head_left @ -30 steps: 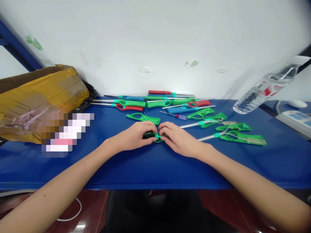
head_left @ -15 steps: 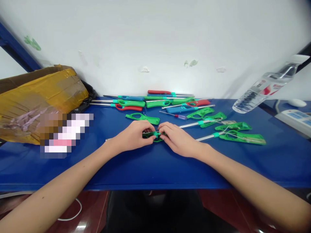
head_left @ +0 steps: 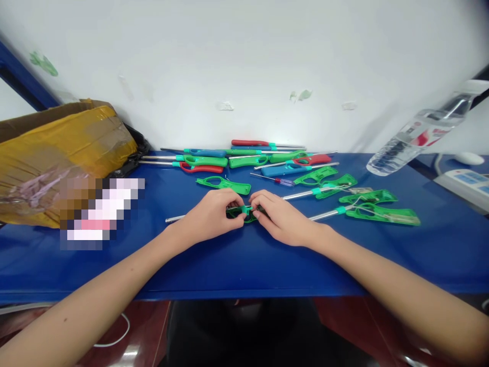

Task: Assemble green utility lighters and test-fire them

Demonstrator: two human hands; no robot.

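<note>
My left hand (head_left: 217,213) is closed round a green gas lighter (head_left: 247,209), whose metal tube sticks out on the left beneath my wrist. My right hand (head_left: 280,216) pinches the same lighter from the right, at the teal part. Fingers cover most of the lighter, so its inside is hard to make out. Just behind my hands lies a green half-shell (head_left: 225,184). Right of my right hand, opened green lighters (head_left: 382,213) show their inner parts, with metal tubes pointing left. A small screwdriver (head_left: 280,181) with a purple-red handle lies behind.
Several whole lighters (head_left: 248,162) in red, blue and green lie along the wall. A taped cardboard box (head_left: 64,163) stands at the left, beside a blurred-out patch. A water bottle (head_left: 424,132) and a white power strip (head_left: 468,186) are at the right of the blue table (head_left: 244,270).
Both hands keep their grip on the lighter, with only slight finger movement. The camera view has shifted a little, and more of the metal tube shows at the left.
</note>
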